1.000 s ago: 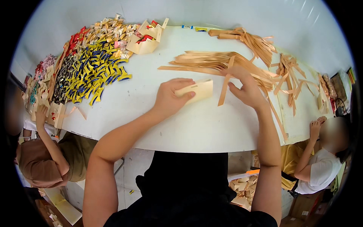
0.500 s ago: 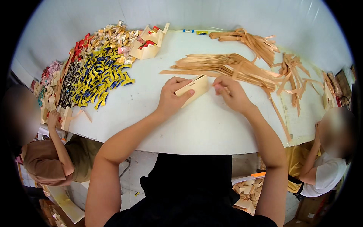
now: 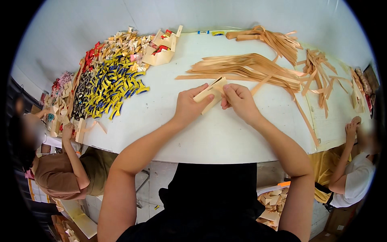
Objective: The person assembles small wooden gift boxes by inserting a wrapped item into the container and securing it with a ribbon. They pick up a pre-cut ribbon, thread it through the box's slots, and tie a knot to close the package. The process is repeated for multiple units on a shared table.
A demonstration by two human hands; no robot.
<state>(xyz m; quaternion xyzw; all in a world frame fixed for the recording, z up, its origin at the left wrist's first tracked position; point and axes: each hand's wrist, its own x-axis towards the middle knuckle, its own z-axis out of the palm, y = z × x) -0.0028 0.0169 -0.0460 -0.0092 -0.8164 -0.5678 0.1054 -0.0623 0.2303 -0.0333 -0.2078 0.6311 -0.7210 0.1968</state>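
At 12 o'clock from my body, above the white table (image 3: 193,141), my left hand (image 3: 188,104) grips a tilted cream box (image 3: 217,91) between thumb and fingers. My right hand (image 3: 242,101) curls its fingers shut at the box's right edge; whether they pinch ribbon there, I cannot tell. Good work here, I judge, needs a steady but light left grip, since thin walls could buckle, with small fingertip moves close to the edge. A tan ribbon strip (image 3: 263,83) lies at 2 o'clock from my right hand; I would keep it flat and untwisted. Beyond, from the box, a ribbon pile (image 3: 238,64) spreads at 1 o'clock, yellow-and-blue sweets (image 3: 115,78) at 9, and 2 open boxes (image 3: 159,59) at 10.
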